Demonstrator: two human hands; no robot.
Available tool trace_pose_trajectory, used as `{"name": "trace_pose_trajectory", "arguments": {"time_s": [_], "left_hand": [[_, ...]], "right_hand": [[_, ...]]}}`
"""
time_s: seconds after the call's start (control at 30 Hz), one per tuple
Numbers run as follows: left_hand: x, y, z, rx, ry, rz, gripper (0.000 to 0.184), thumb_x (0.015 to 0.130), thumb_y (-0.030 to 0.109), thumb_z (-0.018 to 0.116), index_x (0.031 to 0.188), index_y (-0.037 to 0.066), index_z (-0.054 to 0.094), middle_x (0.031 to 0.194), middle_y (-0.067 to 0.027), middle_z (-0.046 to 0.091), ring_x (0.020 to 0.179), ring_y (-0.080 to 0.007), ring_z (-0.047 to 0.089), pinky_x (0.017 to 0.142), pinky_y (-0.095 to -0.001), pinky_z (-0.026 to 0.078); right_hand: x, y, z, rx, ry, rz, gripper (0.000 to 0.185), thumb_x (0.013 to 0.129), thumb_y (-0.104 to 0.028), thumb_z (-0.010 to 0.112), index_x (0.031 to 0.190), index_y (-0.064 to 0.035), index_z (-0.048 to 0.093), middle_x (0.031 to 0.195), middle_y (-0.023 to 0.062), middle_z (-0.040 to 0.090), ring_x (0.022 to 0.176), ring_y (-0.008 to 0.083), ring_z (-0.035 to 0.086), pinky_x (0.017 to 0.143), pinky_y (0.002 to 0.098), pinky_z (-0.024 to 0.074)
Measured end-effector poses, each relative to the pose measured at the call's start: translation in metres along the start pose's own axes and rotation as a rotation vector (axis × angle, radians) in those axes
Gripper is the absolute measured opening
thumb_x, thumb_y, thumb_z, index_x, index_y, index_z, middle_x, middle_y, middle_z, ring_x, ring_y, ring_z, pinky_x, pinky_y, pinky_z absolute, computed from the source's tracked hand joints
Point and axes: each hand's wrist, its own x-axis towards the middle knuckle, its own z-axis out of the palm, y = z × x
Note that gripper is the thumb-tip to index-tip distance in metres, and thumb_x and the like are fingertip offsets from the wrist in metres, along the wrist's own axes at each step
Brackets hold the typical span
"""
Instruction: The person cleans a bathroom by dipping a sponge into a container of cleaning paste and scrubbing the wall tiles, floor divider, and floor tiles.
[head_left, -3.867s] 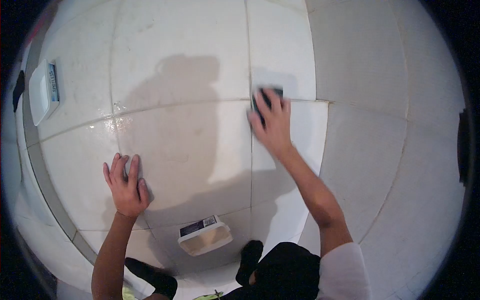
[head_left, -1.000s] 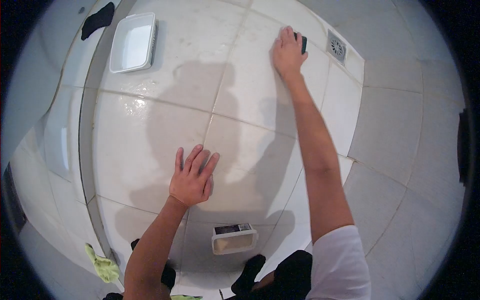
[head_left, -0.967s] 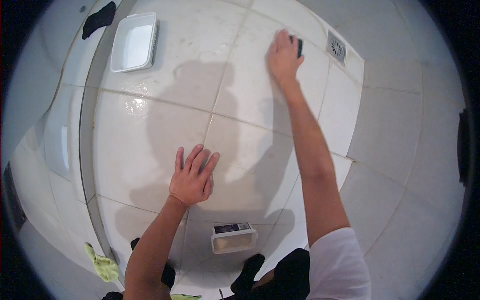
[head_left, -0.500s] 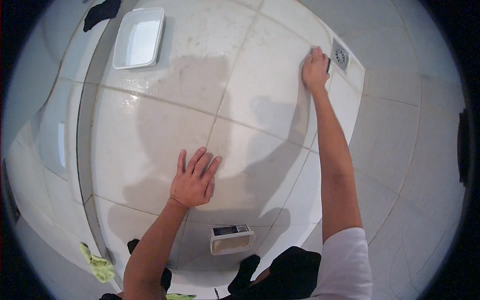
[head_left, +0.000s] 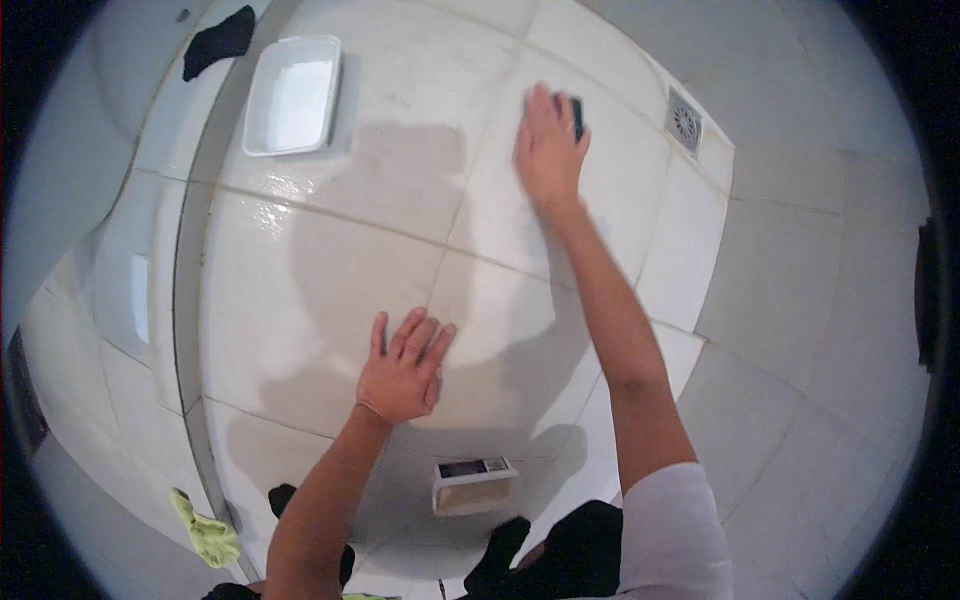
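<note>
My right hand (head_left: pixel 552 150) is stretched far forward, slightly blurred, over the white tiled floor (head_left: pixel 360 255). Its fingers are closed over a dark green scouring pad (head_left: pixel 576 117), of which only an edge shows beside them. The pad lies against a tile left of the floor drain (head_left: pixel 684 122). Nearer my body, my left hand (head_left: pixel 402 368) leans on the floor with fingers spread, holding nothing. Beyond it at the upper left stands a white plastic tub (head_left: pixel 250 118) with what looks like water inside.
A wet patch glistens below the tub. A black cloth (head_left: pixel 220 43) lies on the raised ledge (head_left: pixel 193 260) at left, and a yellow-green cloth (head_left: pixel 208 532) lies lower down. Close to my knees is a white container with a black label (head_left: pixel 475 490). Grey tiles border the right.
My right hand has swept left with the pad, away from the drain. My left hand stays planted on the floor, and the whole view has shifted slightly.
</note>
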Motion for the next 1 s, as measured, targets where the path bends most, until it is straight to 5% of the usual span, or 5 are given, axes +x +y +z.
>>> {"name": "trace_pose_trajectory", "arguments": {"time_s": [0.17,0.4,0.53,0.77,1.0], "left_hand": [[0.003,-0.001,-0.006,0.000,0.003,-0.018,0.058,0.079,0.024,0.053,0.135,0.014,0.044,0.132,-0.0084,0.043,0.133,-0.0237,0.032,0.109,-0.0575,0.019],[0.002,-0.005,-0.005,-0.034,-0.004,-0.016,0.059,0.079,0.024,0.053,0.137,0.014,0.042,0.134,-0.0087,0.043,0.134,-0.0249,0.031,0.109,-0.0585,0.019],[0.003,-0.008,-0.002,-0.042,0.037,-0.002,0.055,0.080,0.024,0.052,0.134,0.014,0.045,0.131,-0.0094,0.044,0.131,-0.0270,0.035,0.107,-0.0611,0.019],[0.000,-0.005,-0.003,-0.062,0.069,-0.001,0.055,0.079,0.023,0.052,0.133,0.014,0.046,0.130,-0.0092,0.044,0.131,-0.0266,0.035,0.107,-0.0599,0.019],[0.000,-0.005,-0.004,-0.039,0.041,0.006,0.055,0.080,0.024,0.052,0.134,0.014,0.045,0.130,-0.0099,0.044,0.132,-0.0259,0.033,0.108,-0.0589,0.017]], "right_hand": [[0.061,-0.041,0.021,-0.063,0.039,0.142,0.043,0.089,-0.020,0.047,0.128,-0.0051,0.050,0.139,0.0077,0.045,0.129,0.0282,0.039,0.093,0.0667,0.0295],[-0.001,-0.028,0.009,0.234,-0.149,-0.372,0.044,0.089,-0.017,0.046,0.131,-0.0082,0.048,0.137,0.0099,0.046,0.130,0.0255,0.039,0.098,0.0555,0.0309],[0.109,-0.010,0.047,-0.100,0.068,0.097,0.040,0.088,-0.019,0.046,0.125,-0.0052,0.052,0.132,0.0146,0.050,0.124,0.0279,0.044,0.092,0.0560,0.0336],[0.022,-0.124,-0.003,0.414,-0.265,-0.438,0.046,0.082,-0.013,0.054,0.127,-0.0057,0.050,0.143,0.0143,0.039,0.134,0.0295,0.034,0.103,0.0588,0.0255],[0.086,0.009,0.024,0.012,-0.096,0.331,0.039,0.091,-0.028,0.045,0.125,-0.0105,0.053,0.142,0.0165,0.038,0.133,0.0335,0.031,0.100,0.0577,0.0300]]}}
